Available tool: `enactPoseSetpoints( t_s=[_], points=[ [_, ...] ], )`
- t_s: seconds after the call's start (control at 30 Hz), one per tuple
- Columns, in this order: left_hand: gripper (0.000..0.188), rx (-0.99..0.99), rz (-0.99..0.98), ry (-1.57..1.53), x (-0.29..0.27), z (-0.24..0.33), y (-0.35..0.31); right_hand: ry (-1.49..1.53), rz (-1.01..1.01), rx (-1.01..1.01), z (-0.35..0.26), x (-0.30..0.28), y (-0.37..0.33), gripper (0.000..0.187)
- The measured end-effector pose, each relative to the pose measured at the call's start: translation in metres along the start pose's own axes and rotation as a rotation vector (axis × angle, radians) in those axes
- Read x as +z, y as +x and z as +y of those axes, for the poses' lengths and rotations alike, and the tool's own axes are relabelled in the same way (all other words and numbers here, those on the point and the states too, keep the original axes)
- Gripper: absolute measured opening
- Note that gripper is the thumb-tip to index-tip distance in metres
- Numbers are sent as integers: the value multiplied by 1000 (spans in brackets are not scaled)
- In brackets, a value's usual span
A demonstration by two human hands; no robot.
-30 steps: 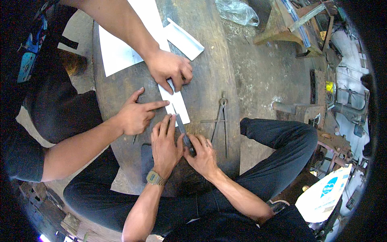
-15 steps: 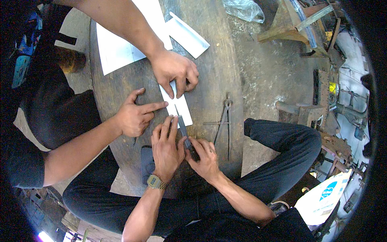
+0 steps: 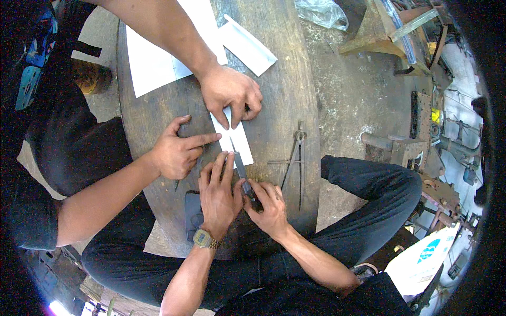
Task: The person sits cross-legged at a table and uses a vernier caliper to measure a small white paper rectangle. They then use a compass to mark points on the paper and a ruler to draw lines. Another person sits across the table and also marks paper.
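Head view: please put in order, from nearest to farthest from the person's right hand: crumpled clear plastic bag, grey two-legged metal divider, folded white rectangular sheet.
1. Metal divider: on the table, upper right of the right hand.
2. Folded sheet: farther up the table.
3. Plastic bag: picture's top, right of the table.

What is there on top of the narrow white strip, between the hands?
Over the white strip lie the end of a dark flat tool, fingertips of the left hand and fingers of a co-worker's hand. The strip's surface beneath these is covered.
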State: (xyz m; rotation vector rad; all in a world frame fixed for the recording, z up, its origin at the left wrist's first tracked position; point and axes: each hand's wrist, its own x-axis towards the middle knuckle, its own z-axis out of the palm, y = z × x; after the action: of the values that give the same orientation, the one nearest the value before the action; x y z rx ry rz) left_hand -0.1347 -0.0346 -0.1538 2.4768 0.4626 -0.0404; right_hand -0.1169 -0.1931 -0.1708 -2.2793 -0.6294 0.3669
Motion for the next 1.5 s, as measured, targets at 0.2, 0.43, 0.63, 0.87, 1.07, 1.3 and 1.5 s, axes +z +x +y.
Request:
enactPoseSetpoints(
  t_s=[0.2, 0.43, 0.63, 0.87, 1.07, 1.3, 1.5],
  points=[
    [63, -11, 4, 3, 1, 0, 0, -25, 25, 5, -2, -1, 1, 51],
    [63, -11, 3, -7, 3, -1, 0, -27, 40, -1, -1, 0, 2, 49],
    [63, -13, 2, 4, 3, 0, -1, -7, 51, -9, -2, -1, 1, 48],
    [62, -7, 2, -4, 0, 2, 0, -29, 46, -27, -3, -2, 0, 50],
    [61, -4, -3, 5, 0, 2, 0, -28, 49, -33, -3, -1, -1, 49],
    [59, 53, 98, 119, 8, -1, -5, -38, 53, -35, -3, 0, -1, 48],
    [66, 11, -4, 38, 8, -5, -4, -30, 61, -29, -3, 1, -2, 48]
  ],
)
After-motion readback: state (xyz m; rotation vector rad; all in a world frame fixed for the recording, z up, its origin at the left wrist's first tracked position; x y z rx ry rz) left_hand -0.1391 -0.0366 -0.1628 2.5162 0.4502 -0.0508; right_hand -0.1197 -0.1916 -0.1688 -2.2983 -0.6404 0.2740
